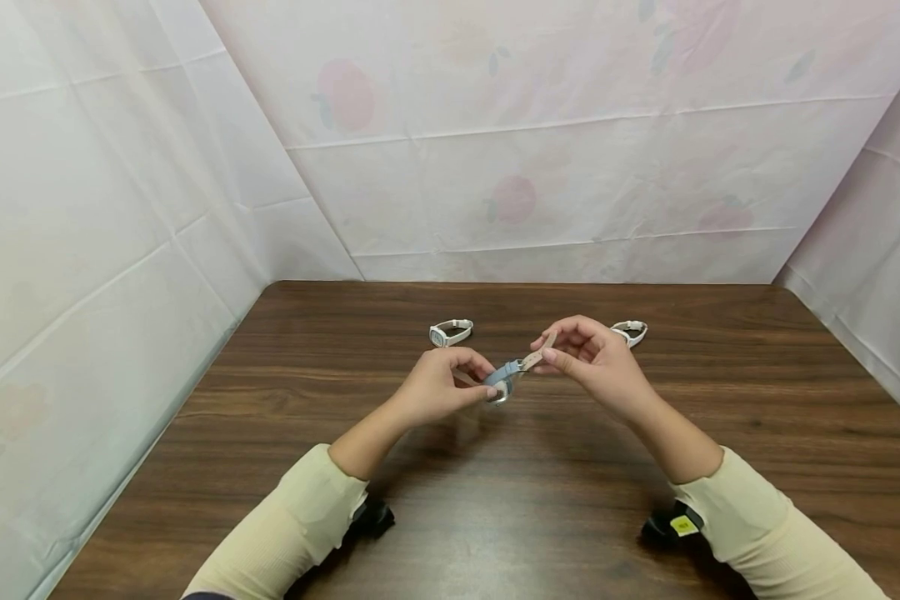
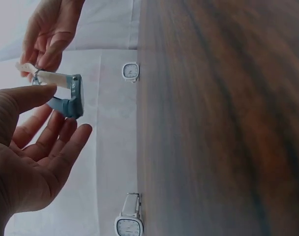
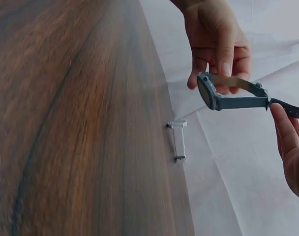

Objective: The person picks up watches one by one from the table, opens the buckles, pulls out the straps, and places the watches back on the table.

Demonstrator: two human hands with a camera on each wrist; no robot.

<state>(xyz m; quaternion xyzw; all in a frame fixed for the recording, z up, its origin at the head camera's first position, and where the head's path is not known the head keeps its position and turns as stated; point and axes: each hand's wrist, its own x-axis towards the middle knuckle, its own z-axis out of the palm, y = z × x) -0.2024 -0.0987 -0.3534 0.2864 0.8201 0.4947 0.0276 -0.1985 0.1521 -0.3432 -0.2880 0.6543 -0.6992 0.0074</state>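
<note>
A light-blue wristwatch (image 1: pixel 502 372) is held above the table between both hands, its strap looped through the buckle. My left hand (image 1: pixel 442 383) pinches it near the case with thumb and fingers. In the right wrist view the left thumb lies on the band beside the round case (image 3: pixel 207 92). My right hand (image 1: pixel 600 362) pinches the strap's free end, whose beige underside shows in the head view. The left wrist view shows the blue strap (image 2: pixel 66 105) between the two hands, the free end sticking out past the buckle toward the right fingers.
Two white watches rest on the brown wooden table (image 1: pixel 285 400) behind the hands: one watch (image 1: pixel 438 337) left of centre, another watch (image 1: pixel 633 340) partly behind the right hand. Pale fruit-print cloth (image 1: pixel 570 192) hangs behind and at both sides.
</note>
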